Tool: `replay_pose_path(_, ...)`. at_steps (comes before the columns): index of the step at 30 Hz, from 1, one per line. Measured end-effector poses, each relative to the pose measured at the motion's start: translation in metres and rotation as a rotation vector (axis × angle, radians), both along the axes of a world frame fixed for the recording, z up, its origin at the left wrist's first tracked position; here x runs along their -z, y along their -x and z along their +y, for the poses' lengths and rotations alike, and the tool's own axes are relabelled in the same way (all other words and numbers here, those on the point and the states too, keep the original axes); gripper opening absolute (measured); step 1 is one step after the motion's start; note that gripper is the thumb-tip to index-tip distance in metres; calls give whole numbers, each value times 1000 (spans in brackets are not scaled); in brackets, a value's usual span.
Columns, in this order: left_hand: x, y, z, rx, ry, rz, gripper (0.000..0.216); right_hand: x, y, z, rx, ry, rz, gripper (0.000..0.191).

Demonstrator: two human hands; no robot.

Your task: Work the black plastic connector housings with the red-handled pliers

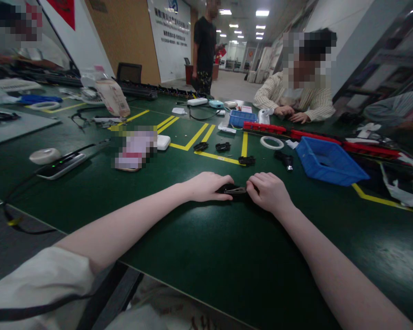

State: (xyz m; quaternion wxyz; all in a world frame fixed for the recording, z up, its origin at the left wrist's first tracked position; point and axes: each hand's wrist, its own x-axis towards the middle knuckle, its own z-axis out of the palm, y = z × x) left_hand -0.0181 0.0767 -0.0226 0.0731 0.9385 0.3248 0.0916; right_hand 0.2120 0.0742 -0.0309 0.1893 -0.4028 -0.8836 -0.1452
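Note:
My left hand [208, 187] grips a small black part with a thin metallic strip [238, 189] sticking out to the right, low over the green table. My right hand [268, 190] is closed, its thumb and fingertips right at the end of that strip. Whether they pinch the strip or something else is hidden by the fingers. Beyond the hands lie several small black parts, among them one at the left [201, 146], one in the middle [222, 146] and one nearer [247, 161]. A black piece with a shiny end [284, 161] rests to their right.
A blue bin [330, 160] and a tape roll [271, 143] stand to the right, before a long red strip [316, 138]. To the left are a phone [136, 150], a white case [163, 142], a cabled device [62, 166] and a bottle [113, 96]. A person sits opposite.

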Motion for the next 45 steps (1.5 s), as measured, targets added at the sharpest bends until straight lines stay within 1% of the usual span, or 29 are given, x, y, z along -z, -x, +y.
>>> replay_pose_path(9, -1, 0, 0, 2, 8, -8, 40, -1, 0, -1, 9, 1, 4, 30)
replay_pose_path(25, -1, 0, 0, -7, 5, -18, 39, 1, -1, 0, 29, 26, 53, 36)
replay_pose_path(36, -1, 0, -1, -9, 19, -23, 42, 1, -9, 3, 126, -26, 87, 38)
replay_pose_path(40, -1, 1, -1, -1, 37, -60, 39, 1, -9, 2, 112, -32, 83, 37)
replay_pose_path(45, 2, 2, 0, 51, -30, -91, 41, 1, -11, 3, 78, -40, 100, 37)
